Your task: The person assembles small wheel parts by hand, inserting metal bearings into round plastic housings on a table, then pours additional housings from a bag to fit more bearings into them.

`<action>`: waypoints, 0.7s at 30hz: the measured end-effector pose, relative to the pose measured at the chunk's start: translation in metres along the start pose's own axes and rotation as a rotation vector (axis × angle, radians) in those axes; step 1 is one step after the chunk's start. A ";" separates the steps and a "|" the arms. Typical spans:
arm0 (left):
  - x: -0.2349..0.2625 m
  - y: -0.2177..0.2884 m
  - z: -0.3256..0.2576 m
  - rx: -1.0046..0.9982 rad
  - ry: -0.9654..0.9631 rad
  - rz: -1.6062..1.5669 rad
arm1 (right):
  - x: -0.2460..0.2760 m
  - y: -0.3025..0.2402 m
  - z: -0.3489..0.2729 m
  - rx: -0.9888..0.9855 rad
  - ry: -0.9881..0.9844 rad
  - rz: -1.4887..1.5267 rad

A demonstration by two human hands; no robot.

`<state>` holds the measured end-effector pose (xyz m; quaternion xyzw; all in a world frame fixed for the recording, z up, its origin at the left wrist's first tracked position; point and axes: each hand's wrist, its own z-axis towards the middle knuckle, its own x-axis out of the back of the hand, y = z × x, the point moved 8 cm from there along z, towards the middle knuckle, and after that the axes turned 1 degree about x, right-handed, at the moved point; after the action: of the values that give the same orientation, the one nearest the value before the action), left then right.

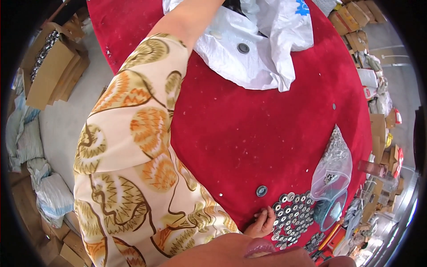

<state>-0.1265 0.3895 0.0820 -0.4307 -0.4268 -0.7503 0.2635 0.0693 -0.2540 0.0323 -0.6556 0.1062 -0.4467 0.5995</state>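
My left arm (187,26), in a patterned sleeve, stretches across the red-covered table to a white woven plastic bag (227,66); the left hand is past the top edge of the picture. On the bag lies a black round ring-shaped part (243,48), and more black pieces show in its mouth. Low in the view, my right hand (261,224) rests on the cloth with its fingers curled together, and what is inside them is hidden. A similar dark round part (261,191) lies just beyond it. Right beside that hand is a flat cluster of small metal-centred round parts (292,218).
A clear plastic bag of small metal pieces (331,164) lies on the right, by a blue-green bowl (327,216). Farther right is a clear reddish container (372,168). Cardboard boxes (51,73) and sacks (55,196) stand on the floor to the left.
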 end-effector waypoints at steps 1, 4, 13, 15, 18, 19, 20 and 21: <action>-0.003 0.005 -0.004 -0.045 0.008 -0.056 | 0.004 0.001 0.002 -0.036 0.020 -0.049; -0.005 0.016 -0.021 -0.175 0.036 -0.215 | 0.006 0.006 0.008 -0.048 0.057 -0.112; -0.015 0.064 -0.076 -0.285 -0.324 -0.214 | 0.000 0.016 0.023 0.074 0.010 -0.135; -0.021 0.094 -0.104 -0.512 -0.246 -0.127 | -0.001 0.016 0.026 0.069 0.007 -0.127; -0.035 0.138 -0.161 -0.628 -0.146 0.021 | 0.001 0.018 0.027 0.099 0.019 -0.091; -0.045 0.146 -0.170 -0.607 -0.248 0.036 | 0.001 0.018 0.026 0.101 0.018 -0.090; -0.053 0.154 -0.182 -0.615 -0.311 0.000 | 0.001 0.018 0.026 0.103 0.003 -0.102; -0.055 0.162 -0.197 -0.670 -0.269 -0.014 | 0.001 0.018 0.025 0.103 -0.014 -0.116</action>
<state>-0.0583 0.1395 0.0488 -0.5853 -0.1909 -0.7868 0.0440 0.0949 -0.2422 0.0200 -0.6323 0.0407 -0.4809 0.6061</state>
